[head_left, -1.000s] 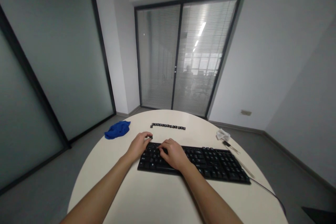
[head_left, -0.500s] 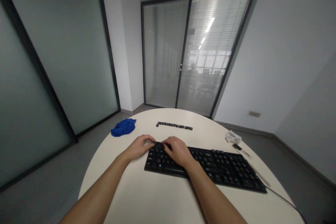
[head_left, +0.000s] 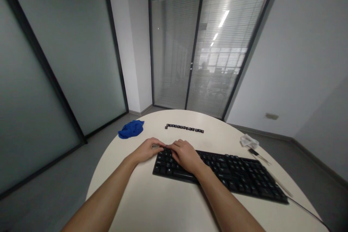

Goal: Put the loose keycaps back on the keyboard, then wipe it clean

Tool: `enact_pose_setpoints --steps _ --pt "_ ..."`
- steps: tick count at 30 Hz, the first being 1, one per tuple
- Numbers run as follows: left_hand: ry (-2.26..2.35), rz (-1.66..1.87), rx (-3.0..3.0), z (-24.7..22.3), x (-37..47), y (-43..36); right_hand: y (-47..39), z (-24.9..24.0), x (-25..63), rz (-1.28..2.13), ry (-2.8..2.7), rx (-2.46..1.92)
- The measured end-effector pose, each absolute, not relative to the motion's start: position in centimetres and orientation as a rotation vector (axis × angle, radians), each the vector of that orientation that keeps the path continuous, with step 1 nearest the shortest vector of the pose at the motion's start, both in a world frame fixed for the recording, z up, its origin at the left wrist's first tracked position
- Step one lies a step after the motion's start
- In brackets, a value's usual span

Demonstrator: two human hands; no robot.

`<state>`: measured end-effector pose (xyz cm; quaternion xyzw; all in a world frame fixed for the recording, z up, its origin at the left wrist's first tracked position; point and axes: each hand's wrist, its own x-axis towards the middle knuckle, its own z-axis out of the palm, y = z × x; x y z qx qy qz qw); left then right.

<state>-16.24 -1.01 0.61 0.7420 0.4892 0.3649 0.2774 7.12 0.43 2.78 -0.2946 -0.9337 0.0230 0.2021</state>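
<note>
A black full-size keyboard (head_left: 217, 168) lies at a slant on the round table, in front of me. My left hand (head_left: 148, 149) is at its far left corner, thumb and forefinger pinched close together. My right hand (head_left: 185, 155) rests over the left part of the keys, fingers bent and their tips meeting those of the left hand at that corner. Whatever the fingertips hold is too small and hidden to make out. Beyond the hands, a row of loose black keycaps (head_left: 184, 128) is lined up on the table, one set slightly nearer at its left end.
A crumpled blue cloth (head_left: 131, 129) lies at the table's left edge. On the right are a crumpled clear plastic bag (head_left: 249, 141), a small black-headed brush (head_left: 253, 152) and a thin pale stick (head_left: 282, 185). The keyboard's cable (head_left: 307, 211) runs off the right edge.
The view has shifted slightly, so the table items sit a little farther right. My right fingertips have come closer to the left ones at the keyboard's corner.
</note>
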Motion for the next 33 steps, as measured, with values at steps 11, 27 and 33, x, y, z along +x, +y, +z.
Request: enact_pose_setpoints --steps 11,27,33 --pt "1.352 1.003 2.031 0.28 -16.42 -0.85 0.85 2.24 7.16 0.126 -2.559 -0.742" --pt "1.285 1.059 1.965 0.63 -16.02 -1.02 0.82 2.36 7.01 0.295 -2.518 -0.725" --pt "1.271 1.073 1.913 0.74 -15.91 -1.05 0.74 2.68 7.01 0.289 -2.554 -0.718"
